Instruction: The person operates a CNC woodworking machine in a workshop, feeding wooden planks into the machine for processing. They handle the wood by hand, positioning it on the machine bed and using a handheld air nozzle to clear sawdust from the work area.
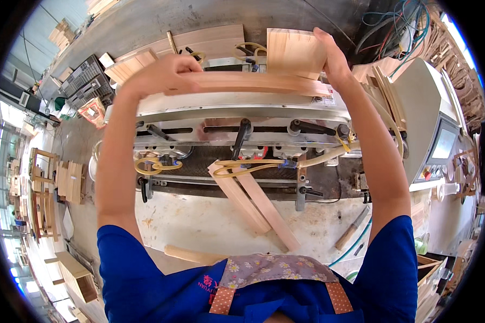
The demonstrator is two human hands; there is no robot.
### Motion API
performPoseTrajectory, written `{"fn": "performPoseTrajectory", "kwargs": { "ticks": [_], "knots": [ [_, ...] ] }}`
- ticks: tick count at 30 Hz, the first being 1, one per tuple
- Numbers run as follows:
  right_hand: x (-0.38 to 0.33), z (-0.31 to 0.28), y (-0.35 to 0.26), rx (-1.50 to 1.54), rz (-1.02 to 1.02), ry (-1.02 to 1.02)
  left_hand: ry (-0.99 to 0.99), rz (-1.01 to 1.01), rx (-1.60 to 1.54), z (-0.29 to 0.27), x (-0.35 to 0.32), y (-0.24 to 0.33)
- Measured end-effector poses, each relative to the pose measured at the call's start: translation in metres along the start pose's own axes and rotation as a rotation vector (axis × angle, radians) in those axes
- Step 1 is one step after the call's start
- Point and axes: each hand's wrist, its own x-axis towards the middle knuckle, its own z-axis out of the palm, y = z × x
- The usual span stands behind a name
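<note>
My left hand (164, 75) is closed around the left end of a long, narrow wooden strip (253, 83), held level above the white top of a machine (221, 112). Its fingers are slightly blurred. My right hand (334, 58) grips the right edge of a broad, pale wooden board (294, 53), just beyond the strip's right end. Part of the board's lower edge is hidden behind the strip. Closer to me, two wooden slats (264, 207) lean side by side against the machine's front, below black clamp levers (242, 137) and looped yellow air hoses (253, 168).
To the right stands a control box with a screen (444, 141). A knife-like tool with a wooden handle (352, 228) lies on the pale surface near me. Dark plastic crates (86, 78) sit at the far left. Tangled cables (404, 32) hang at the far right.
</note>
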Motion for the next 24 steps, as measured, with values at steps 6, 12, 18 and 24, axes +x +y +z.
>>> {"fn": "performPoseTrajectory", "kwargs": {
  "ticks": [6,12,18,24],
  "knots": [
    [-0.008,0.003,0.007,-0.023,-0.006,0.059,0.623,-0.028,-0.279,-0.066,-0.019,-0.016],
    [-0.006,0.010,-0.002,0.004,-0.016,0.018,0.809,0.425,-0.224,-0.091,-0.020,0.042],
    [0.003,-0.010,0.009,0.059,-0.018,-0.001,0.435,0.611,0.063,-0.079,-0.023,0.124],
    [0.016,-0.013,0.012,0.140,-0.062,-0.066,0.542,0.380,-0.056,-0.043,0.014,0.098]
  ]
}}
